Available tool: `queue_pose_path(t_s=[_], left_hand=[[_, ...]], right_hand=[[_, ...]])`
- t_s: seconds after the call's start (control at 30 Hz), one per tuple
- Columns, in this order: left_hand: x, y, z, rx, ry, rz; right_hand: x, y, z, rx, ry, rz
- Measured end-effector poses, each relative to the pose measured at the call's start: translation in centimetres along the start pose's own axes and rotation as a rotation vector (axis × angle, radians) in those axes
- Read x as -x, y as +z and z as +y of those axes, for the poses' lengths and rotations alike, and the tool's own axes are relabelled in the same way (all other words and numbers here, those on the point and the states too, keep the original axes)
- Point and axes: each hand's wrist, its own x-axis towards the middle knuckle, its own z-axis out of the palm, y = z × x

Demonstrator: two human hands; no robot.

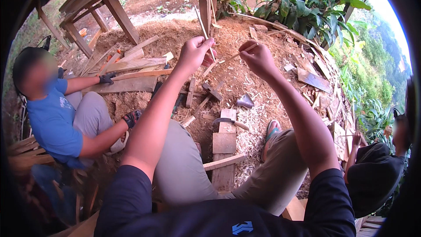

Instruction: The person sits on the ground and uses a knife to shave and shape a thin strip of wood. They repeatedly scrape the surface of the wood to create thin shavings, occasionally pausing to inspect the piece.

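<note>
My left hand (193, 55) is raised in front of me, thumb and fingers pinched on a thin pale stick (202, 25) that stands up at a slant. A little to its right, my right hand (258, 60) pinches a second thin wooden stick (233, 56), whose free end slants down toward the left hand. The two hands are apart. Below them, between my knees, a knife with a curved dark blade and wooden handle (239, 124) lies across a wooden board (224, 144). Beyond it, a hammer (212, 91) rests on the shavings.
A person in a blue shirt (55, 114) with dark gloves squats at left beside stacked planks (127, 84). Another person in black (377, 173) sits at far right. A grey metal piece (245, 101) lies on the shavings. A wooden post (205, 4) stands ahead.
</note>
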Motion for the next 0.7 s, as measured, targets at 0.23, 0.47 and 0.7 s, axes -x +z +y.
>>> queue_pose_path(t_s=[0.23, 0.47, 0.7], left_hand=[[-0.3, 0.2, 0.1, 0.022, 0.006, -0.021], [-0.7, 0.0, -0.6, 0.006, -0.010, -0.031], [-0.1, 1.2, 0.0, 0.026, 0.033, -0.045]], right_hand=[[-0.2, 0.3, 0.3, -0.178, -0.089, 0.201], [0.0, 0.6, -1.2, -0.406, -0.099, 0.269], [0.6, 2.3, -1.3, -0.458, -0.139, 0.104]])
